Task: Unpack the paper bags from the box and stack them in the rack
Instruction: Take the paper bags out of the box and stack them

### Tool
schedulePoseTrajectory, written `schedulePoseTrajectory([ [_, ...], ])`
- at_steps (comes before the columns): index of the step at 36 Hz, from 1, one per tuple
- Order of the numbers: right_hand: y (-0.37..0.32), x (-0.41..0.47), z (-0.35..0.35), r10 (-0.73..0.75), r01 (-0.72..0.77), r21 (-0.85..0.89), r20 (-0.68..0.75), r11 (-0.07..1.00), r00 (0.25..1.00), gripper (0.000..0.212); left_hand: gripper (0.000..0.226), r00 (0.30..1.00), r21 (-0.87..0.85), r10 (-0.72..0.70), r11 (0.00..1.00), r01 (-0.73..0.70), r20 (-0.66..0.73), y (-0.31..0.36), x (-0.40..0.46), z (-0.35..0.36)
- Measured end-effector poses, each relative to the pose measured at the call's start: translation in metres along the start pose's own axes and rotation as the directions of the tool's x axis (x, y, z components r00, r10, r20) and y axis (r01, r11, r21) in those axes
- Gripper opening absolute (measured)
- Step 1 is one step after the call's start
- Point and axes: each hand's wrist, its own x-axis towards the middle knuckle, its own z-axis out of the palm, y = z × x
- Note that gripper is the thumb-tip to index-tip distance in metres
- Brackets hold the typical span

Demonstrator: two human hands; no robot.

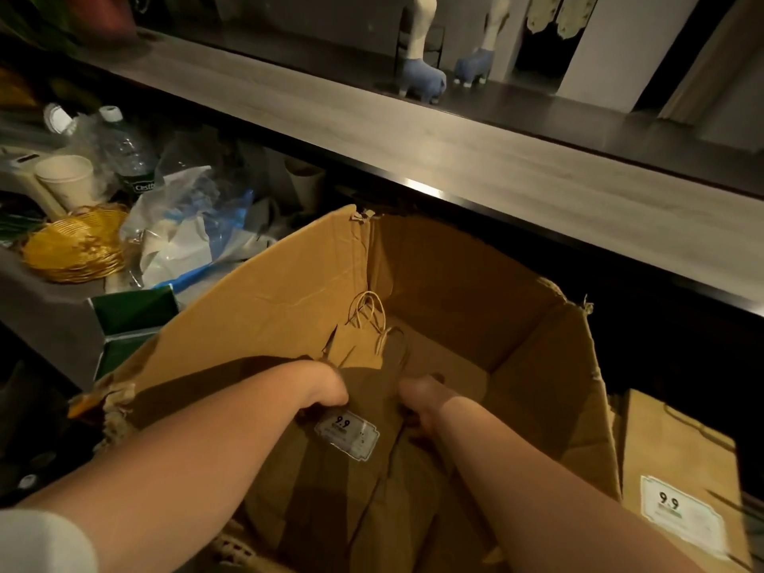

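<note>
I am reaching both arms down into the open cardboard box (pixel 475 283). My left hand (pixel 326 384) is gripping the left side of a bundle of brown paper bags (pixel 372 461) lying inside the box, fingers curled under its edge. My right hand (pixel 421 401) is holding the right side of the same bundle, though I cannot tell exactly how its fingers are lying in the shadow. A white price label (pixel 347 434) is showing on the top bag, between my hands, and twisted paper handles (pixel 368 312) are sticking up against the far left wall. More labelled bags (pixel 678 469) are sitting just outside the box to the right. A long counter (pixel 413 138) is running behind the box.
</note>
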Motion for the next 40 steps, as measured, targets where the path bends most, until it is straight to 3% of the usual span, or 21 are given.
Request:
schedulePoseTrajectory([
  [7,-0.002,0.011,-0.011,-0.002,-0.002,0.066,0.053,0.998,0.999,0.032,0.053,1.000,-0.224,-0.015,0.974,0.016,0.007,-0.005,0.020,-0.005],
  [10,-0.003,0.007,-0.017,-0.007,0.004,0.055,0.060,0.998,0.998,0.030,0.069,0.993,-0.373,0.068,0.927,-0.026,0.099,-0.005,0.020,-0.011],
  [13,-0.008,0.009,-0.017,-0.033,0.030,0.060,0.039,0.998,0.999,0.039,0.051,0.973,-0.534,0.146,0.845,-0.029,0.179,-0.008,0.019,-0.017],
  [18,-0.027,-0.007,-0.023,-0.094,0.089,0.215,0.009,0.973,0.996,0.048,0.055,0.965,-0.455,0.254,0.867,-0.201,0.058,-0.012,0.009,-0.031],
  [23,-0.056,-0.043,-0.041,-0.309,0.324,0.447,-0.109,0.834,0.945,0.044,0.043,0.906,-0.488,0.412,0.775,-0.402,-0.093,-0.014,-0.009,-0.060],
  [26,-0.063,-0.072,-0.047,-0.496,0.532,0.350,-0.193,0.771,0.846,0.025,0.050,0.864,-0.528,0.420,0.684,-0.503,-0.278,-0.011,-0.007,-0.067],
  [28,-0.060,-0.083,-0.048,-0.563,0.593,0.247,-0.186,0.767,0.806,0.022,0.054,0.848,-0.506,0.412,0.681,-0.530,-0.334,-0.011,-0.001,-0.064],
  [31,-0.048,-0.075,-0.048,-0.518,0.533,0.189,-0.124,0.825,0.846,0.027,0.062,0.873,-0.422,0.403,0.765,-0.486,-0.275,-0.012,0.005,-0.054],
  [35,-0.035,-0.055,-0.050,-0.400,0.415,0.113,-0.134,0.903,0.907,0.052,0.061,0.892,-0.371,0.401,0.811,-0.452,-0.209,-0.015,0.011,-0.046],
  [40,-0.028,-0.052,-0.056,-0.317,0.326,0.024,-0.177,0.945,0.932,0.035,0.047,0.895,-0.389,0.386,0.806,-0.446,-0.225,-0.013,0.012,-0.043],
])
